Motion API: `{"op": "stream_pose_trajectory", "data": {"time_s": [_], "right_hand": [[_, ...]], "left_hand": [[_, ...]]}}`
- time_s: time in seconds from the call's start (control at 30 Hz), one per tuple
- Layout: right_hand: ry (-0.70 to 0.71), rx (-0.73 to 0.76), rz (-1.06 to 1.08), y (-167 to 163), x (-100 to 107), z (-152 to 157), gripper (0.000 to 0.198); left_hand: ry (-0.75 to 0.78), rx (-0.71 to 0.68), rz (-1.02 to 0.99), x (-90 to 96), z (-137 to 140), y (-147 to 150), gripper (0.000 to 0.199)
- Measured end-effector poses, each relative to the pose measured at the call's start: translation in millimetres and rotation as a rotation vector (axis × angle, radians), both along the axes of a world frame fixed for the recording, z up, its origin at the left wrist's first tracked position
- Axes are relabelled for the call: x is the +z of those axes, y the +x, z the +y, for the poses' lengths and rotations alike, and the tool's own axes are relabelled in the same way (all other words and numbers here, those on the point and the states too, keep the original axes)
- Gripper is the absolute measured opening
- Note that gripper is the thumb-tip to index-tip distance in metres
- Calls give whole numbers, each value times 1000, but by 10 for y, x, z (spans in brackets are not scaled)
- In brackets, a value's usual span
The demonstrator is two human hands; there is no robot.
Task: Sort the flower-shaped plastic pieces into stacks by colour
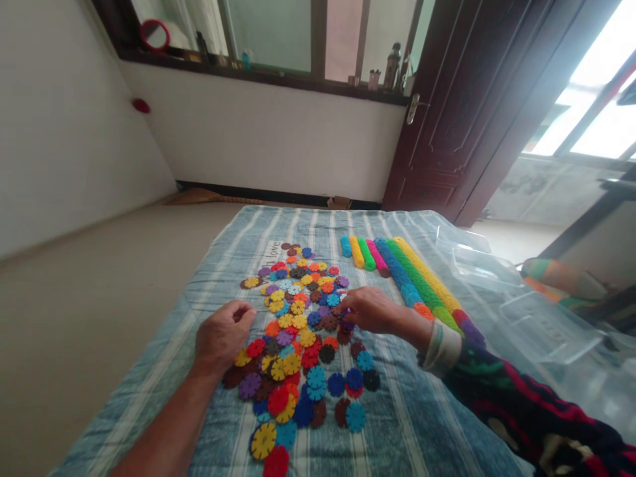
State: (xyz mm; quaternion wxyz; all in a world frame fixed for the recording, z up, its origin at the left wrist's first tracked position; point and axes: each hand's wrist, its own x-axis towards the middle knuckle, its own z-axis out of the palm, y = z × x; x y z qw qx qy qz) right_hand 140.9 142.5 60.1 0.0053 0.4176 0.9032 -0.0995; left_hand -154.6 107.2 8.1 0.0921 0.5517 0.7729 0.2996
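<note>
Many notched plastic building discs in mixed colours lie in a loose heap on the striped cloth, such as a yellow disc. My left hand rests at the heap's left edge with its fingers curled in and the thumb against them; what they hold, if anything, is hidden. Over the heap's right side, my right hand pinches downward on a dark disc, partly covered by the fingertips. To its right lie long rows of stacked discs, among them a green row and a yellow row. Shorter stacks, including a pink one, lie beside them.
Clear plastic boxes stand along the right side of the cloth-covered surface. A dark red door is at the back right. A ledge with a flask and a red-rimmed mirror runs along the far wall.
</note>
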Motion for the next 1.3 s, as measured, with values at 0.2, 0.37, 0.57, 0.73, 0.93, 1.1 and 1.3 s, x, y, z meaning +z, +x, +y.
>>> {"op": "stream_pose_trajectory", "data": {"time_s": [0.2,0.37,0.57,0.73,0.93,1.1,1.3], "right_hand": [[-111,-3,-7,254,-32,-261,12],[-258,-25,23,468,-122,-538,6],[-272,-39,52,491,-139,-728,7],[-184,-18,-21,417,-187,-782,10],[-134,-17,-86,394,-260,-794,15],[-136,-13,-89,385,-185,-801,14],[-117,-59,11,380,-98,-747,9]], "left_hand": [[-27,-13,32,15,3,18,19],[-49,-16,41,12,3,28,21],[-27,-38,61,45,-37,60,22],[-16,-16,75,29,-15,36,19],[-15,-37,79,29,0,23,21],[-17,-31,61,21,-7,32,19],[-21,-34,67,-45,19,6,24]]}}
